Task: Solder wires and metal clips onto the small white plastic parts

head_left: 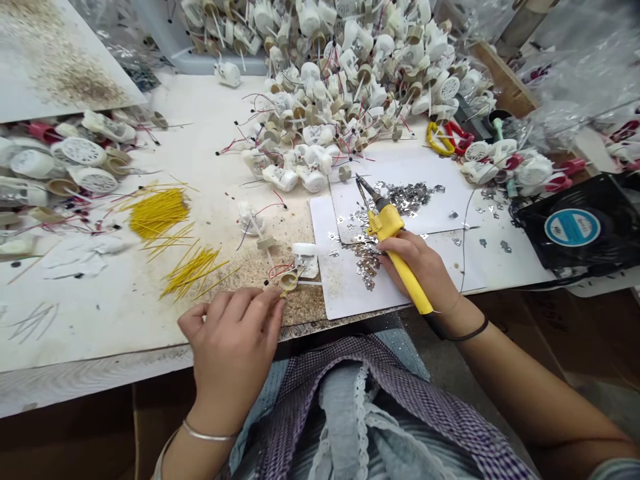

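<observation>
Clock directions centred on the white plastic unit (305,259) near the desk's (195,127) front edge; 12 is away from the wearer.

Left hand (233,333): at 7–8 o'clock. Grip drawn nearly closed, fingertips together on the end of a thin yellow wire (291,287), which crosses the unit's tan ring (289,281). Exact finger contact partly hidden.

Right hand (427,267): at 3 o'clock. Grip wrapped around the handle of a yellow soldering gun (387,223); tip points to 11 o'clock, well apart from the unit and over the white sheets (345,297).

Surroundings: loose sheaf of yellow wires (195,273) at 9, denser bundle (159,212) at 10. Second single unit (250,220) between 10 and 11. Heap of similar units (345,87) from 12 to 1; another pile (80,153) at 10. Small metal tabs (410,198) scattered on the sheets, 2 to 3. Yellow-and-red-handled tool (440,140) between 1 and 2. Black fan (535,223) near 3.
</observation>
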Available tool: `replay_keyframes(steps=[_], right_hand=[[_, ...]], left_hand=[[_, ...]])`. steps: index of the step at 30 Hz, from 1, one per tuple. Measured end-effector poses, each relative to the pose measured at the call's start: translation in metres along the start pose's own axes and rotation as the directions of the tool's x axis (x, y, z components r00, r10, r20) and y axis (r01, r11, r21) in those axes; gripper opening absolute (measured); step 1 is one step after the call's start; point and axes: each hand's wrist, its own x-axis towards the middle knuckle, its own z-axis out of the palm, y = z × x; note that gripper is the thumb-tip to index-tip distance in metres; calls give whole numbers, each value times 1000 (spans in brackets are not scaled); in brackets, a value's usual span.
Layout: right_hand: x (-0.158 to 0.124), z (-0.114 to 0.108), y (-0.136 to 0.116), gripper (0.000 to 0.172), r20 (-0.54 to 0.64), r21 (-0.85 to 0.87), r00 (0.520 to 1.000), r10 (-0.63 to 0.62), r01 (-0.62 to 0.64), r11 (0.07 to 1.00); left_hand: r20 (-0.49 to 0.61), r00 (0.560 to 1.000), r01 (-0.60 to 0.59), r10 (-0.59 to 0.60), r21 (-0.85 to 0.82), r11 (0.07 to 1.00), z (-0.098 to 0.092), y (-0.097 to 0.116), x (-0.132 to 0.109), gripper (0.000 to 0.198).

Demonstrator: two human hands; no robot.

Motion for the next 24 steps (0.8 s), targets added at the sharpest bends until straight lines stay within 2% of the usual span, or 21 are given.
replay_keyframes(steps=[3,6,9,11,13,15,18,21,24], right_hand=[[3,1,1,36,5,-15,1000,6,-6,1000],[8,1,-5,33,16,-6,1000,25,-25,1000],[12,3,-22,30,-3,136,999,43,-42,990],[14,8,-36,30,14,257,999,47,-49,965],[15,16,-47,30,53,322,998,34,-49,945],[15,22,-53,29,68,322,997,32,-52,945],[13,20,-53,25,-1,287,997,80,-77,955],[3,1,-49,19,-99,332,986,134,-94,938],[-17,-23,-45,11,-116,356,986,123,-74,931]], left_hand=[[-18,999,-32,31,-61,998,-4,-3,-1,7],[-110,994,-42,27,-132,990,-7,-3,1,11],[-158,987,-81,35,-295,952,-6,1,7,15],[-133,989,-118,66,-435,893,-3,7,12,13],[-90,989,-144,114,-505,851,2,14,18,8],[-37,988,-149,150,-485,862,8,21,23,5],[21,988,-135,156,-397,908,18,31,28,11],[50,984,-144,170,-327,934,24,37,28,13],[56,984,-149,172,-284,947,27,39,29,14]])
